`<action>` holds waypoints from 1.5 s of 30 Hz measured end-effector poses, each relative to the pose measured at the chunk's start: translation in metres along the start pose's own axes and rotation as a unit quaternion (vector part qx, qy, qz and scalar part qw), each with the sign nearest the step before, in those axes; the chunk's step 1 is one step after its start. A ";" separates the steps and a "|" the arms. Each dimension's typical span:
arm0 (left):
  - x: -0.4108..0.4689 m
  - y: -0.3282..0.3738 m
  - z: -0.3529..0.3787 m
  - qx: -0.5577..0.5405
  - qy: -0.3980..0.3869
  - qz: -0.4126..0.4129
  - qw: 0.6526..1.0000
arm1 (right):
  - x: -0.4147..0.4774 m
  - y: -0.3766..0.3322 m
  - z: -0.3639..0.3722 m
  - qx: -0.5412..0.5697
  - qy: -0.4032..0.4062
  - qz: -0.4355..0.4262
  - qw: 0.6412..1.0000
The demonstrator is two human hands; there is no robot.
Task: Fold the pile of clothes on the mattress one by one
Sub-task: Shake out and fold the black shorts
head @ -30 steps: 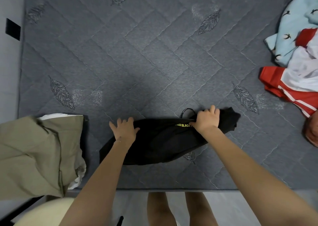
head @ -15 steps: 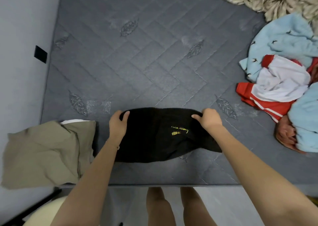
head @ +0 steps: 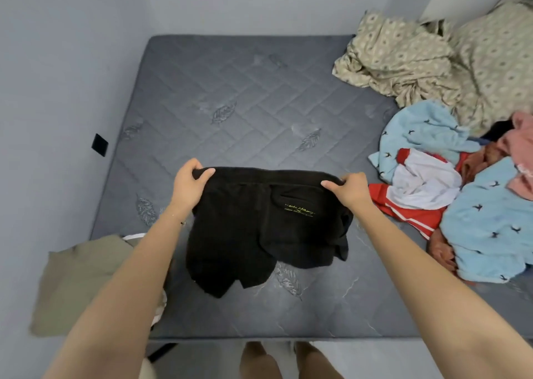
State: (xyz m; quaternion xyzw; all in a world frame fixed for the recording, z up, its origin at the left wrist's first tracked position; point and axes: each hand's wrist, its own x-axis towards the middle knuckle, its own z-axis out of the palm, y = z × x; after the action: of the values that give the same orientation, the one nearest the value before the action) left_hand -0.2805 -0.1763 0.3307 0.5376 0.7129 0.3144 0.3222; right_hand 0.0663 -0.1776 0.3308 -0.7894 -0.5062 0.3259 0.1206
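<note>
Lifted, black shorts [head: 259, 228] hang over quilted grey mattress [head: 230, 90] beside pale wall [head: 57, 75].

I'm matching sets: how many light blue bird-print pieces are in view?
2: the far blue piece behind the red-and-white top, the near blue piece right of it. More may be buried.

The black shorts [head: 259, 228] hang at the centre, waistband stretched flat and pinched at its corners by the left hand [head: 189, 186] and right hand [head: 350, 189]. Small yellow lettering sits toward their 3 o'clock side, and the leg hems droop toward 6 o'clock over the grey quilted mattress [head: 245, 95]. At 3 o'clock lies the crumpled pile of clothes [head: 432, 136], light blue, red-and-white and pink. At 8 o'clock lies a folded khaki garment [head: 86, 280].
</note>
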 end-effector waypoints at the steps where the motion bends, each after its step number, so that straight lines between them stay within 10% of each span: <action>1: 0.001 0.004 -0.005 0.017 -0.023 0.011 1.000 | 0.000 -0.001 -0.005 -0.020 -0.007 -0.002 1.000; 12: -0.019 -0.019 -0.006 0.189 -0.285 -0.037 0.939 | -0.006 0.009 -0.005 -0.109 -0.071 0.062 0.990; 23: -0.012 -0.017 -0.013 0.063 -0.321 -0.177 0.928 | -0.004 0.018 -0.009 0.200 -0.037 0.140 0.969; 30: -0.001 0.005 -0.028 0.157 -0.464 -0.205 0.847 | -0.008 0.008 -0.030 0.245 -0.085 0.185 0.948; 37: 0.006 0.013 -0.028 -0.068 -0.324 -0.192 0.924 | -0.013 -0.011 -0.038 0.262 -0.080 0.174 0.946; 45: 0.004 0.077 -0.013 -0.394 -0.157 -0.132 0.896 | -0.014 -0.062 -0.060 0.386 -0.060 0.094 0.916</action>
State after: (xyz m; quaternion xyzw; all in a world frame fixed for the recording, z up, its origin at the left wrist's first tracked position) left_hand -0.2483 -0.1567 0.3998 0.3099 0.5351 0.4361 0.6537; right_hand 0.0557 -0.1536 0.4138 -0.7040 -0.2710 0.5525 0.3545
